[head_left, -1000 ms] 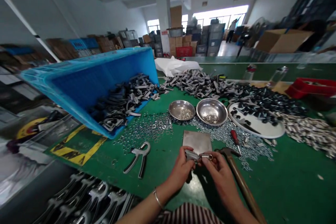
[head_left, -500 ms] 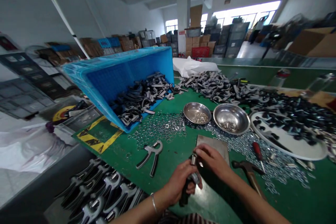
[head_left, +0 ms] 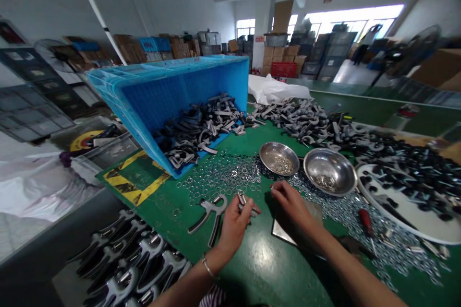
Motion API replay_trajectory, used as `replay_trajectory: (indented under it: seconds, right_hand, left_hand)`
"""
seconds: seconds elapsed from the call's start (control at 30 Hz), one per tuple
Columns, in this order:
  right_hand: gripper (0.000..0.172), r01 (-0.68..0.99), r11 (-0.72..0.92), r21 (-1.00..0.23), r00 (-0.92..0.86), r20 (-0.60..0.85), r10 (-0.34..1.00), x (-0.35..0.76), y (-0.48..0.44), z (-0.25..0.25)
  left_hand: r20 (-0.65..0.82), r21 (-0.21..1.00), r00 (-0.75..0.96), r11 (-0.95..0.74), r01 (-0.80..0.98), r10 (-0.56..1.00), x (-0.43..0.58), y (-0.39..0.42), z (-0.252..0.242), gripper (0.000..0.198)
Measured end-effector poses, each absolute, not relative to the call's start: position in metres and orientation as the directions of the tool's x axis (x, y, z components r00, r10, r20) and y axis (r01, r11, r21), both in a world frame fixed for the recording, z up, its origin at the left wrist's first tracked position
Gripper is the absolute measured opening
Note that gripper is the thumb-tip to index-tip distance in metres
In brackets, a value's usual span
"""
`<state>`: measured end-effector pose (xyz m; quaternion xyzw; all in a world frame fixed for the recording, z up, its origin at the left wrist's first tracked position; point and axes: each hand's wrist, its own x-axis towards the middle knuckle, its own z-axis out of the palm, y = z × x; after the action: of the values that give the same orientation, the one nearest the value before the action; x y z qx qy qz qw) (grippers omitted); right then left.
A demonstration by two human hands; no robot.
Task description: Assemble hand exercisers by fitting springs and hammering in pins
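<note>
My left hand (head_left: 236, 225) is closed around a hand grip exerciser, mostly hidden by the fingers; its coiled metal spring (head_left: 242, 198) pokes out at the top. To the right, above the edge of a flat metal plate (head_left: 284, 231), my right hand (head_left: 291, 206) has thumb and fingertips pinched together. A tiny shiny bit shows at those fingertips, too small to name. Beside my left hand lies a grey-and-black hand grip exerciser (head_left: 211, 213) on the green table. Loose metal rings (head_left: 230, 172) are scattered just beyond both hands.
A blue crate (head_left: 169, 67) on its side holds grey handles. Two steel bowls (head_left: 279, 156) with small parts stand ahead, near a white tray (head_left: 378, 204) of black parts. A screwdriver (head_left: 365, 220) and hammer (head_left: 355, 247) lie right. Several finished grips (head_left: 124, 283) fill a bin lower left.
My hands, together before, have moved apart. The left went up and left with the hand grip exerciser; the right moved up toward the rings and bowls. The view shifted slightly.
</note>
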<state>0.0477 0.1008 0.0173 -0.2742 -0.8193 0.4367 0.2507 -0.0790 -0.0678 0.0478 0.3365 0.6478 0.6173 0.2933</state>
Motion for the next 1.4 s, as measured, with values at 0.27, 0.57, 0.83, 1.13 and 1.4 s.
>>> replay_trajectory:
  seconds: [0.27, 0.57, 0.83, 1.13, 1.4]
  right_hand:
    - [0.029, -0.203, -0.516, -0.832, -0.743, -0.213, 0.635, 0.115, 0.028, 0.03]
    - [0.025, -0.217, -0.613, -0.76, -0.809, -0.211, 0.548, 0.13, 0.013, 0.042]
    - [0.015, 0.056, 0.583, -0.811, -0.623, 0.428, 0.655, 0.153, 0.006, 0.045]
    - [0.039, 0.322, 0.752, -0.575, -0.763, 0.312, 0.565, 0.174, 0.013, 0.024]
    - [0.021, 0.852, 0.296, -0.432, -0.242, 0.176, 0.954, 0.298, 0.206, 0.048]
  left_hand:
    - [0.253, 0.943, -0.356, -0.147, 0.299, 0.9, -0.037, -0.04, 0.053, 0.024]
    - [0.174, 0.931, -0.358, -0.035, 0.363, 0.918, -0.01, -0.047, 0.05, 0.023]
    - [0.142, 0.959, -0.308, -0.054, 0.279, 0.941, 0.005, -0.061, 0.079, 0.027]
    - [0.044, 0.976, -0.335, 0.032, 0.216, 0.941, 0.007, -0.047, 0.052, 0.035]
    - [-0.014, 0.993, -0.333, 0.052, 0.106, 0.943, 0.014, -0.018, 0.049, 0.044]
